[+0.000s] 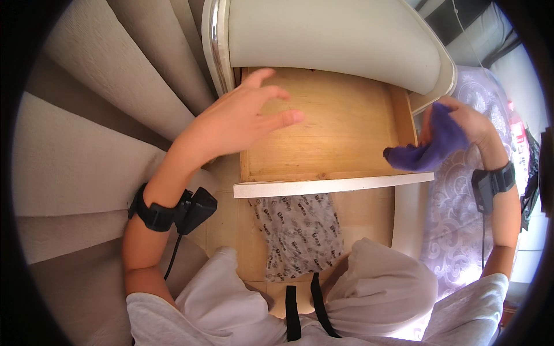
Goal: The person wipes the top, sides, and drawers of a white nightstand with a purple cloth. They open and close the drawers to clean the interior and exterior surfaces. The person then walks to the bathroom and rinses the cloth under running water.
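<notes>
A pulled-out wooden drawer [329, 125] with a white front edge lies before me, its visible floor bare. Above the drawer's left side hovers my left hand [242, 114], fingers apart and holding nothing. My right hand [471, 119] grips a bunched purple cloth [437, 138] at the drawer's right side. One dark-tipped end of the cloth hangs over the drawer's front right corner. Part of my right hand's fingers is hidden behind the cloth.
The pale cabinet [333, 34] with a curved front rises over the drawer. Grey curtain folds [95, 155] crowd the left. A printed plastic sheet [303, 238] lies on the floor below the drawer. On the right are a lilac patterned fabric surface [454, 216] and a pink-labelled bottle [516, 123].
</notes>
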